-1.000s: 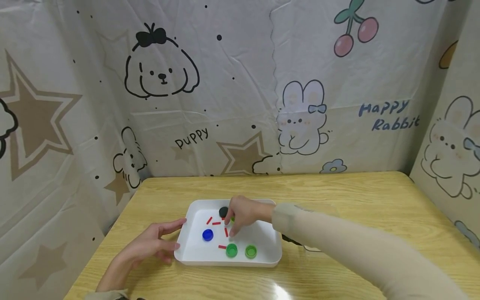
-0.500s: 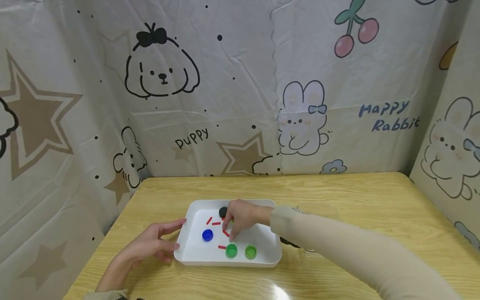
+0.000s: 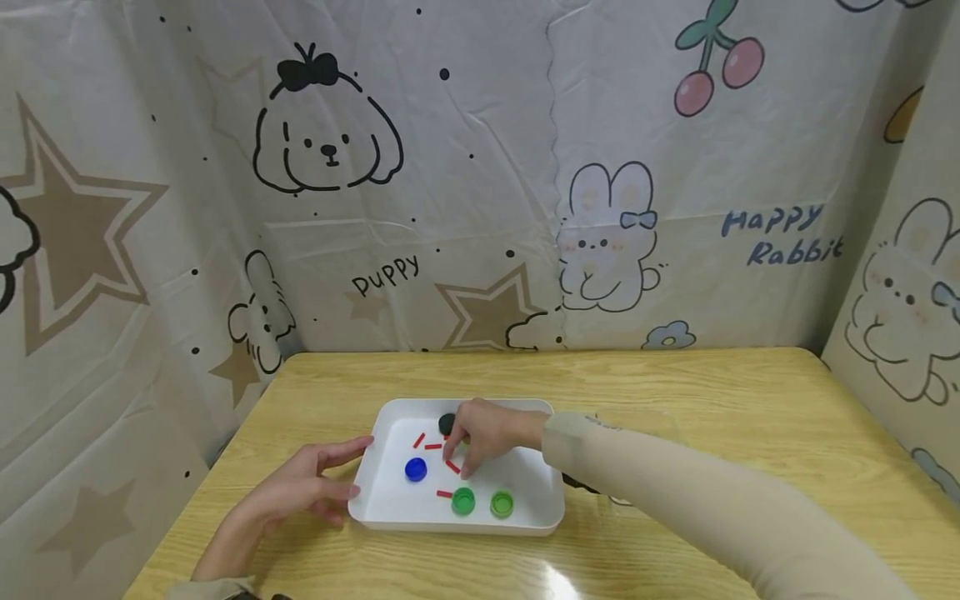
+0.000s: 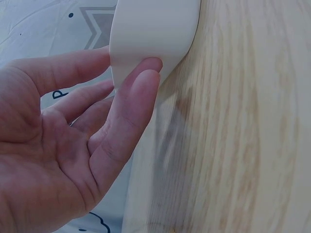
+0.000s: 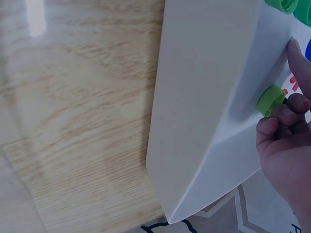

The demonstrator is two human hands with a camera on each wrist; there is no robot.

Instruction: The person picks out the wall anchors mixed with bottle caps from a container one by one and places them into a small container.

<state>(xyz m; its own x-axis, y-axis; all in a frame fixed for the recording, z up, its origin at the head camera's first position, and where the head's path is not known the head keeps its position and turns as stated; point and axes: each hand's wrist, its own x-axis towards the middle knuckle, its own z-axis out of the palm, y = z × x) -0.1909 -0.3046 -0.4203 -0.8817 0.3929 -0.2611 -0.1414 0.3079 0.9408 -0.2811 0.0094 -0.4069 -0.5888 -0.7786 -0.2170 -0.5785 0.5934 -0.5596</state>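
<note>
- The tabletop [image 3: 315, 575] carries a white tray [image 3: 450, 527]; the left hand [image 3: 300, 483] rests loosely extended fingers against its left wall.
- Nearest inside are a light green cap [image 3: 502, 504] and a green cap [image 3: 463, 502], with a short red stick [image 3: 444, 494] at the latter's left edge.
- A blue cap [image 3: 416, 470] lies left of centre.
- To its right, another red stick [image 3: 453, 467] lies between the right hand's [image 3: 486, 429] thumb and index fingertip; whether they pinch it, one cannot tell. It looks light, stiff and smooth, likely prone to slip, best held mid-length.
- Beyond lie other red sticks [image 3: 432, 447] and a black cap [image 3: 446, 423].
- Behind hangs printed cloth [image 3: 487, 208].
</note>
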